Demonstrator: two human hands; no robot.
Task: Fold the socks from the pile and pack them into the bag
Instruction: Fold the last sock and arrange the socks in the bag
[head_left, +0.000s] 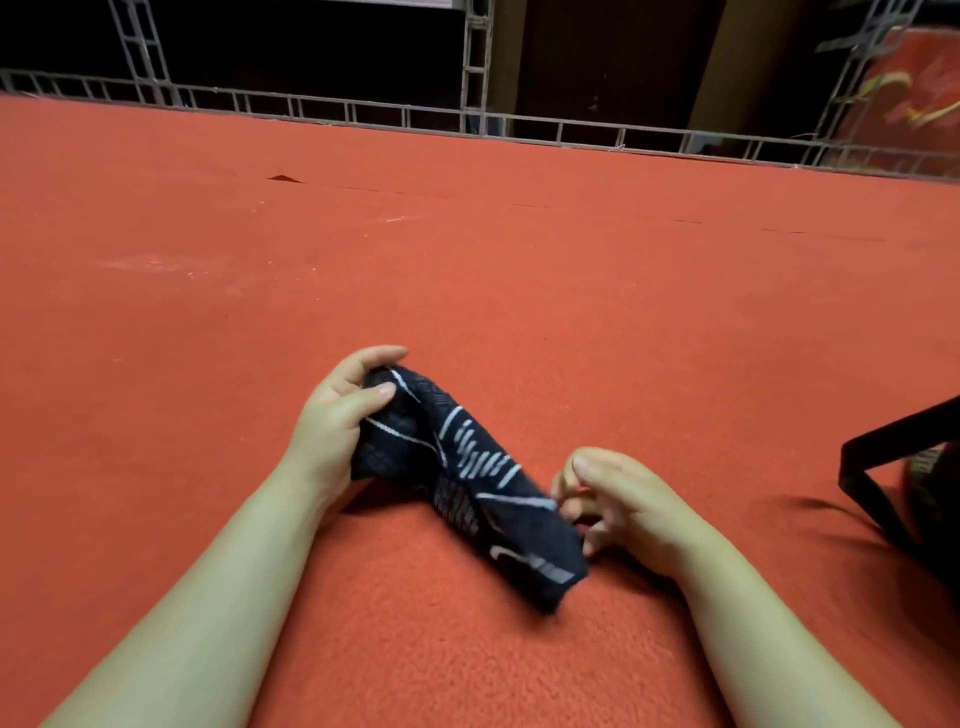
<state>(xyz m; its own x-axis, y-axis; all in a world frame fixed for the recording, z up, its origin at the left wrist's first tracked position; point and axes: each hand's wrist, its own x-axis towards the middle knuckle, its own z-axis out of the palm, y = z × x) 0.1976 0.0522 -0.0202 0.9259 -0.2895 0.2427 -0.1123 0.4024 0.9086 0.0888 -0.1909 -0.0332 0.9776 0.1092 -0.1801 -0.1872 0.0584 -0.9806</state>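
A dark navy sock (467, 478) with white stripes stretches diagonally over the red carpet, low in the middle of the view. My left hand (337, 415) grips its upper end, thumb on top and fingers curled round the fabric. My right hand (618, 504) sits at the sock's right edge near its lower end, fingers curled and pinching the edge; motion blur hides the exact contact. A black bag (904, 493) with a dark strap shows at the right edge, mostly cut off. No sock pile is in view.
Red carpet (467, 260) covers the floor all around. A low metal truss railing (467, 119) runs along the far edge, with dark space behind it. A red banner (914, 93) hangs at the top right.
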